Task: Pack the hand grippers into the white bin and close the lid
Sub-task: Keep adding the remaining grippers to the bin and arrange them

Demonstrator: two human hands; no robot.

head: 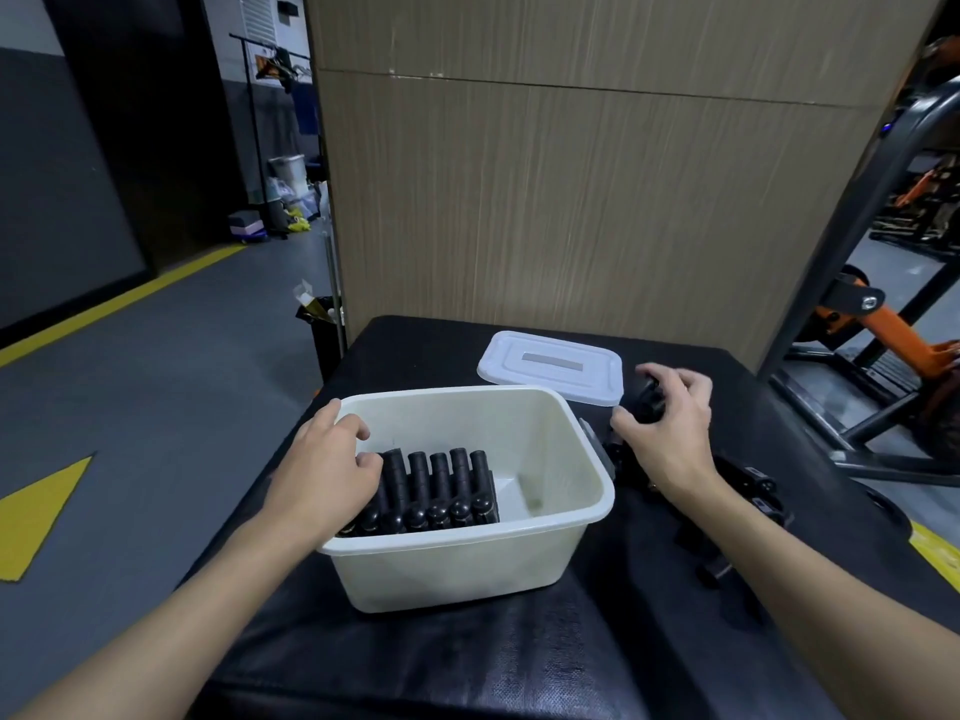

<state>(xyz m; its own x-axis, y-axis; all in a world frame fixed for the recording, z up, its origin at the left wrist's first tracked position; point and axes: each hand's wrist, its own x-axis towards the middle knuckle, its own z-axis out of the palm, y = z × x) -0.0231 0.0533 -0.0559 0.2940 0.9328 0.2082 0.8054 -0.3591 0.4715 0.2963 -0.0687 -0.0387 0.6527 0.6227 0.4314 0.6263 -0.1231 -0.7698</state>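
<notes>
Black padded table (467,667) abuts wood panel wall (571,174). Orange gym machine (896,332) at rt. Grey floor (182,381) w/ yellow markings (36,511) at left.

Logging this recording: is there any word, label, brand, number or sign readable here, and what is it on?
None can be read.
The grey strip on the white lid: blank as far as shows.
The round emblem on the orange machine: too small to read.
The hand grippers in the bin: no legible marks.
The yellow floor markings: shapes only, no words.
</notes>
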